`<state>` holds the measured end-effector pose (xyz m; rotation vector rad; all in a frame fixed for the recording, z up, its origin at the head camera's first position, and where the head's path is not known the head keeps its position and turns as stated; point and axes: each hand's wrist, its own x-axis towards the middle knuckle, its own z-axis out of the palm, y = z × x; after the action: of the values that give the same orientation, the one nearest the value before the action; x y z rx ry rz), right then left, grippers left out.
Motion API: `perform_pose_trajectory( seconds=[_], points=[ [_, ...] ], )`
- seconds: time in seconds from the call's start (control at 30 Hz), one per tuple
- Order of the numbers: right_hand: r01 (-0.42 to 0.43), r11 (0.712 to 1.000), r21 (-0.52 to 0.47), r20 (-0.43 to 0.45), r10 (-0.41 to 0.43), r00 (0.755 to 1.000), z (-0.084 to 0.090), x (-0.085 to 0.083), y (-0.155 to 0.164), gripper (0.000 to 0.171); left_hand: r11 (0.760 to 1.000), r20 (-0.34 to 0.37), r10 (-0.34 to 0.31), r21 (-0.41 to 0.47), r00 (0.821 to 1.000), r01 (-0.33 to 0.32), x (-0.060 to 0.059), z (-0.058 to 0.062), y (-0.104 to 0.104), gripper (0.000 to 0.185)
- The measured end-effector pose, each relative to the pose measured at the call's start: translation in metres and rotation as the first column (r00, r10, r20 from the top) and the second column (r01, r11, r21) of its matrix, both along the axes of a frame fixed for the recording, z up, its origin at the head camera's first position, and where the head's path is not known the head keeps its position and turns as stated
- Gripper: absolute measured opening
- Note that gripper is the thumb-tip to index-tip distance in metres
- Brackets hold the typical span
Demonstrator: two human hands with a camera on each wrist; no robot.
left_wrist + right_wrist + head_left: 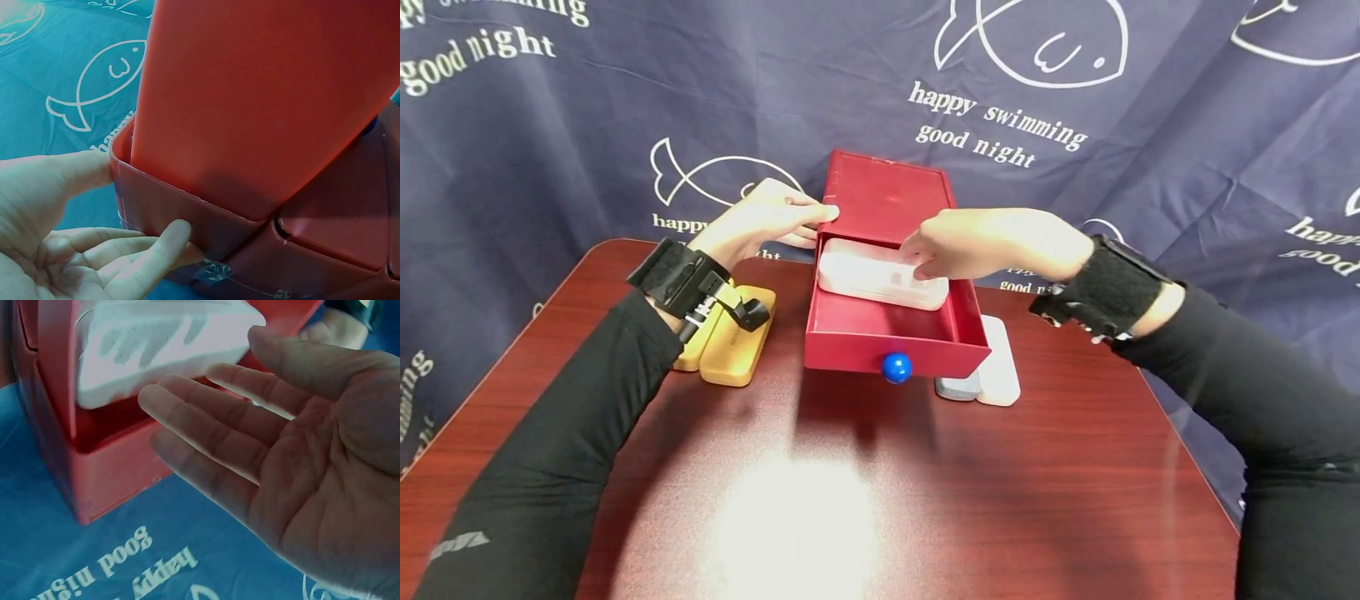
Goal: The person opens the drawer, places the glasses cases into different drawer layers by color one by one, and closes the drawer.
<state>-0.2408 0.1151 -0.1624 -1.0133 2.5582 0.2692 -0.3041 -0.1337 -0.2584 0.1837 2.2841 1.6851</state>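
A red box (887, 196) stands at the back of the table with its red drawer (880, 323) pulled out, a blue knob (897, 367) on the front. A closed white glasses case (868, 275) lies across the back part of the drawer. My left hand (771, 218) holds the box at its left side, thumb at the top edge; in the left wrist view its fingers (156, 253) rest against the red wall. My right hand (992, 242) is over the case's right end. The right wrist view shows its fingers (212, 428) extended beside the case, holding nothing.
Left of the box an open yellow glasses case (739, 337) lies on the brown table (1022, 492). To the right, partly behind the drawer, lies an open white and grey case (1000, 367). A dark blue curtain (850, 83) with fish drawings hangs behind.
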Motion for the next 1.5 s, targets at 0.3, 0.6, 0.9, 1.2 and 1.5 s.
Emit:
perform_pose_trajectory(
  seconds=[0.3,0.6,0.9,1.2,1.5],
  points=[
    [0.108,0.955,-0.277,-0.129,-0.149,0.980,0.008,0.018,0.060,0.037,1.000,0.008,0.003,0.012,1.000,-0.003,-0.001,0.003,0.001,0.057],
    [0.291,0.883,-0.369,-0.262,-0.399,0.879,-0.022,0.027,0.106,0.042,1.000,-0.015,-0.009,-0.029,1.000,0.009,0.000,0.003,-0.002,0.054],
    [0.395,0.778,-0.489,-0.165,-0.527,0.834,-0.063,0.023,0.133,0.051,0.999,-0.024,-0.023,-0.035,0.999,0.023,0.002,0.002,-0.003,0.055],
    [0.509,0.703,-0.496,-0.008,-0.590,0.807,-0.109,0.017,0.148,0.067,1.000,-0.029,-0.022,-0.020,0.999,0.022,0.001,0.000,0.000,0.054],
    [0.614,0.641,-0.460,0.113,-0.644,0.757,-0.149,0.006,0.153,0.080,1.000,-0.019,-0.007,0.002,1.000,0.008,0.002,0.000,0.000,0.054]
  ],
)
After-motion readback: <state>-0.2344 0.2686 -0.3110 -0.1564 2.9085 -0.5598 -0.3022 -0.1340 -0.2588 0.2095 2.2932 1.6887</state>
